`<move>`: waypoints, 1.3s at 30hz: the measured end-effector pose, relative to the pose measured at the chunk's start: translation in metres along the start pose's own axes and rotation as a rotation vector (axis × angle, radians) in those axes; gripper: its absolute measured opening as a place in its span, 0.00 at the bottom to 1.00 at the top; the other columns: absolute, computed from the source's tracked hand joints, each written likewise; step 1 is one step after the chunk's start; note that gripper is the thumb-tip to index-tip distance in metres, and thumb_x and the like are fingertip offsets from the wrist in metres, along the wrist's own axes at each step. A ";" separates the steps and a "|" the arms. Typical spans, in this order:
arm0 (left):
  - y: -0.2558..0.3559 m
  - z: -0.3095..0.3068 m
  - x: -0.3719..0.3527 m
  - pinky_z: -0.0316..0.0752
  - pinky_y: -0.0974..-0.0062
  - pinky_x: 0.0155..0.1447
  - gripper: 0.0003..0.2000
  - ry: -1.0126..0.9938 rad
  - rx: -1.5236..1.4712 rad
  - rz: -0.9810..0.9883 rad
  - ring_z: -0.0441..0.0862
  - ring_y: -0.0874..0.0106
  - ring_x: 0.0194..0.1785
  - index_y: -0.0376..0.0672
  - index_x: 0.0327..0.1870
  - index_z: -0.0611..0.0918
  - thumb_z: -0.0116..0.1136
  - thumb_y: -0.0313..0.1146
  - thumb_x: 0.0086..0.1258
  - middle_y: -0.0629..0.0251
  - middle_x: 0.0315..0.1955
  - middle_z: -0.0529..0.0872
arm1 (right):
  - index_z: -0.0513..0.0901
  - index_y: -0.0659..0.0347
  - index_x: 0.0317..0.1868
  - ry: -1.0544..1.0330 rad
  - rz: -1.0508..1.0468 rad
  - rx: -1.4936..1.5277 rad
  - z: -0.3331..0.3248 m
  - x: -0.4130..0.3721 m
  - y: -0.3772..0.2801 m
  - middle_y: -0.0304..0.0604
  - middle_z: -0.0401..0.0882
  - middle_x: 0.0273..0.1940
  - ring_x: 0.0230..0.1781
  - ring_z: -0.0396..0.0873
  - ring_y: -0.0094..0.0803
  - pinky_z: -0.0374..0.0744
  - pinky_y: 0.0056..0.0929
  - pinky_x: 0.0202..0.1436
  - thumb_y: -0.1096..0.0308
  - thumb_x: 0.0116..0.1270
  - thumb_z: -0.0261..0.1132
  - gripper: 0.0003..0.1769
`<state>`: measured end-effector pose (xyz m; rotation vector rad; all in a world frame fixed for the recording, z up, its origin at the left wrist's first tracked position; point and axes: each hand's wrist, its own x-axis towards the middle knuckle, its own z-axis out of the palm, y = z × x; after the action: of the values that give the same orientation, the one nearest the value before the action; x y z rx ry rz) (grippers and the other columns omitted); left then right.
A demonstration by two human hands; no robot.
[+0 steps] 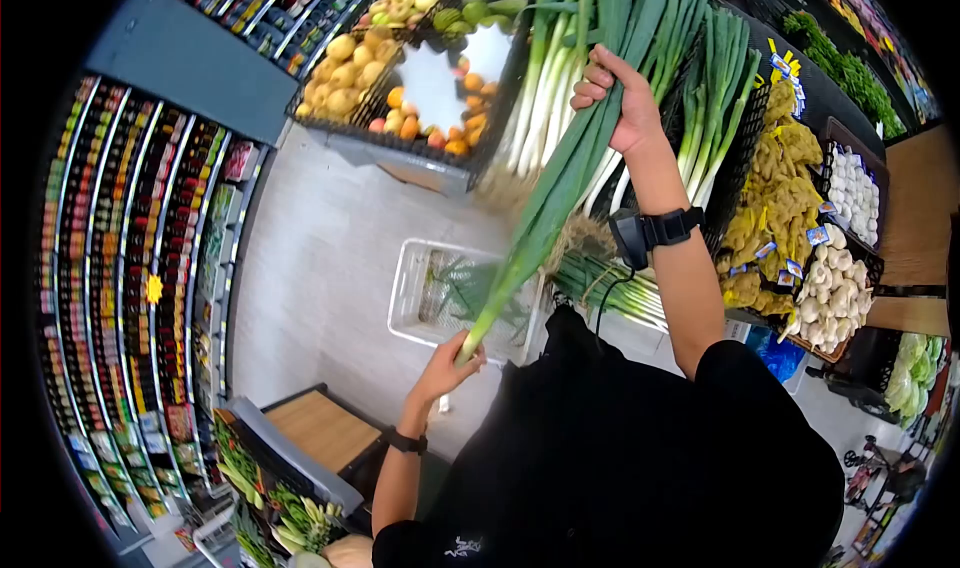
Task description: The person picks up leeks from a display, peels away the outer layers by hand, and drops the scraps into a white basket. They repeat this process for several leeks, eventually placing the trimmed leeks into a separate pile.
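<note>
A long leek (545, 233) stretches diagonally in front of me, its green leaves toward the upper right. My left hand (447, 370) is wrapped round its pale lower stem, the root end hidden or below the fist. My right hand (622, 98), raised over the display, is closed round the leaves near the top. Behind and beside it, a pile of leeks (550, 88) lies with white stems toward me. On the floor below, a white plastic crate (394, 303) holds loose green leaves, partly covered by the leek.
Potatoes (345, 73) and orange fruit (455, 146) sit in black crates at the top. On the right are ginger (775, 183) and garlic bulbs (832, 286). Bottle shelves (130, 268) line the left. A wood-topped cart (318, 430) stands at lower left.
</note>
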<state>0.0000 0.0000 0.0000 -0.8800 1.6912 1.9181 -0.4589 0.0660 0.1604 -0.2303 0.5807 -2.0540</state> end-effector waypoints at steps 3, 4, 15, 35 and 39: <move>0.012 0.004 -0.010 0.66 0.68 0.70 0.34 0.032 0.027 0.461 0.75 0.70 0.63 0.37 0.68 0.69 0.70 0.33 0.61 0.57 0.60 0.78 | 0.70 0.54 0.33 -0.142 0.029 -0.045 0.075 -0.048 0.058 0.28 0.63 0.21 0.22 0.65 0.21 0.69 0.26 0.32 0.64 0.74 0.59 0.11; 0.029 0.009 -0.027 0.67 0.68 0.70 0.35 0.068 -0.052 0.560 0.76 0.69 0.62 0.35 0.67 0.69 0.72 0.33 0.60 0.58 0.59 0.79 | 0.69 0.54 0.32 -0.206 0.047 -0.082 0.095 -0.067 0.084 0.28 0.63 0.21 0.21 0.64 0.21 0.69 0.26 0.31 0.64 0.75 0.58 0.11; 0.129 0.028 -0.149 0.79 0.76 0.43 0.19 0.407 0.031 1.128 0.84 0.75 0.33 0.34 0.45 0.78 0.71 0.28 0.53 0.66 0.31 0.85 | 0.70 0.59 0.31 -0.368 -0.160 -0.653 0.216 -0.201 0.218 0.35 0.68 0.25 0.37 0.75 0.30 0.76 0.32 0.48 0.67 0.65 0.64 0.10; 0.056 -0.011 -0.141 0.80 0.54 0.48 0.16 0.853 0.622 0.590 0.85 0.51 0.40 0.48 0.44 0.85 0.62 0.40 0.55 0.50 0.33 0.87 | 0.76 0.59 0.49 -1.358 -0.443 -2.765 0.196 -0.179 0.220 0.46 0.83 0.43 0.46 0.83 0.42 0.79 0.46 0.49 0.74 0.49 0.67 0.23; 0.035 -0.030 -0.150 0.79 0.56 0.47 0.17 0.759 0.642 0.632 0.85 0.51 0.40 0.44 0.44 0.84 0.64 0.40 0.54 0.49 0.32 0.87 | 0.78 0.59 0.41 -1.358 -0.390 -2.727 0.203 -0.181 0.240 0.43 0.82 0.29 0.30 0.84 0.44 0.79 0.42 0.33 0.69 0.55 0.64 0.12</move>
<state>0.0872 -0.0220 0.1286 -0.9186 3.0938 1.1894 -0.1035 0.0533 0.2314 -2.7224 1.7468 0.5339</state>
